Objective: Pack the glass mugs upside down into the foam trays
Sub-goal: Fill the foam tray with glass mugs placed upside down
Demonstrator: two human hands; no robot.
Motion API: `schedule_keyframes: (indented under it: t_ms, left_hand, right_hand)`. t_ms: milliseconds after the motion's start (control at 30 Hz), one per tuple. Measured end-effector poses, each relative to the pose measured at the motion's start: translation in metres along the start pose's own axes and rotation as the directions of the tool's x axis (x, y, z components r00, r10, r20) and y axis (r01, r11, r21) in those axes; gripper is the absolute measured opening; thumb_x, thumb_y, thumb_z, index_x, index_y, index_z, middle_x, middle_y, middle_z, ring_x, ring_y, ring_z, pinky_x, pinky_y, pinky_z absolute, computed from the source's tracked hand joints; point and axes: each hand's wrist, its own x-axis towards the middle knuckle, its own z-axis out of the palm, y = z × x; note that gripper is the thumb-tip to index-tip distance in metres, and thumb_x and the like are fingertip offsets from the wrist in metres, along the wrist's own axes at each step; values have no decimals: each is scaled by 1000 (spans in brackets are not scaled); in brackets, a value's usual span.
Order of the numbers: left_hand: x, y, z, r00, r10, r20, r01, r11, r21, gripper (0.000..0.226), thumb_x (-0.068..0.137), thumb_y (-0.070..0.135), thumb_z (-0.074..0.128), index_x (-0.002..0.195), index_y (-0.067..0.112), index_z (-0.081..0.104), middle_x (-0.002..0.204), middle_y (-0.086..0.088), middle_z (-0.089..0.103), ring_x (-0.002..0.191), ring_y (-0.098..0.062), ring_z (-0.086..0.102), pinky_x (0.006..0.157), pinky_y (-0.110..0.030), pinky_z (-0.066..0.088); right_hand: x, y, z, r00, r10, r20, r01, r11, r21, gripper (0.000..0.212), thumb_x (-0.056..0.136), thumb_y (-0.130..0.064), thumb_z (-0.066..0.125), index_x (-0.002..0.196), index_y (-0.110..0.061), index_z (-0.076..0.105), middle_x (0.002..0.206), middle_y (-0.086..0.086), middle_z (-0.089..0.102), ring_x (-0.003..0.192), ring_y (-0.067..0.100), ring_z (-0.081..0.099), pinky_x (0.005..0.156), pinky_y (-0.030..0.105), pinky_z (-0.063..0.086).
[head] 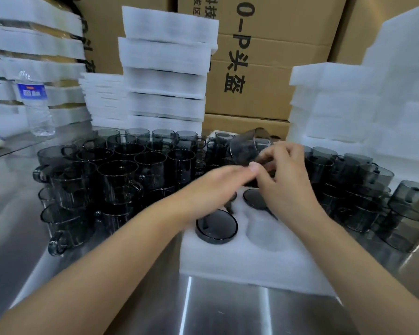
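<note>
My right grip (283,175) is curled round a smoky grey glass mug (248,147), thumb and fingers pinching its smooth cylindrical wall. The mug hangs tipped on its side above the far end of the foam tray (240,264), clear of the pockets. My left grip (215,182) is spread, fingers straight and blurred, their tips meeting my right thumb just below the mug. I cannot tell whether they touch the glass.

The tray is soft, white and fibrous, with round pockets pressed into it. It lies flat on the brushed steel surface (228,310). One upturned mug (216,227) sits in a near pocket, its flat round base up, dark and glossy. A second upturned mug (254,198) sits further back, under my right wrist. The empty pocket (261,234) beside the nearer one shows as a shallow hollow.

On the left, loose mugs (117,175) stand upright and tightly packed, with thin rims and looped handles. More mugs (363,187) crowd the right side, some stacked. Behind them rise stacks of white foam trays (166,68), layered and ragged-edged, and another foam stack (348,105) on the right. Brown cardboard cartons (264,68) with black printing form the back wall. A clear plastic water bottle (35,102) with a blue label stands far left.
</note>
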Motion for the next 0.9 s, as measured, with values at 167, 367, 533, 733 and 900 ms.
schedule_keyframes:
  t_ms: [167, 367, 533, 733, 900]
  left_hand:
    - [10, -9, -6, 985, -111, -135, 51, 920, -388, 34, 95, 45, 48, 121, 24, 54, 113, -6, 69, 103, -13, 67, 91, -25, 50]
    - [11, -4, -5, 979, -132, -157, 17, 816, -578, 28, 97, 23, 52, 124, 16, 51, 105, -14, 69, 87, -15, 71, 73, -27, 57]
    - [11, -6, -7, 974, -158, -161, 40, 824, -565, 30, 94, 28, 55, 121, 17, 49, 117, -24, 62, 100, -34, 68, 79, -34, 58]
    - [8, -8, -14, 990, -103, -96, 13, 747, -665, 30, 81, -3, 59, 102, 16, 50, 94, -9, 57, 60, -17, 61, 55, -24, 53]
    - [6, -11, -18, 997, -58, -52, 11, 770, -638, 77, 63, -11, 63, 135, 14, 47, 126, -18, 57, 106, -30, 63, 71, -30, 58]
  right_hand:
    - [-6, -4, -2, 980, -166, -110, 179, 977, 115, 14, 91, -10, 57, 85, -17, 47, 99, -1, 52, 82, 14, 55, 73, 38, 52]
    - [-12, -6, 14, 977, -146, 156, 137, 988, 66, 15, 91, -12, 58, 83, -16, 45, 84, -1, 52, 72, 10, 47, 62, 18, 37]
    - [-16, -4, 7, 984, -121, 130, 104, 986, 131, 26, 83, -20, 66, 86, -27, 42, 81, -9, 53, 72, 7, 52, 61, 19, 42]
    - [-16, -4, 1, 986, -146, 79, 142, 989, 49, 52, 69, -43, 77, 103, -35, 38, 90, -17, 49, 86, 4, 49, 71, 15, 40]
    - [-18, -4, 1, 963, -265, 41, 262, 963, 67, 53, 70, -29, 80, 110, -18, 49, 104, -7, 41, 92, 0, 43, 82, 9, 39]
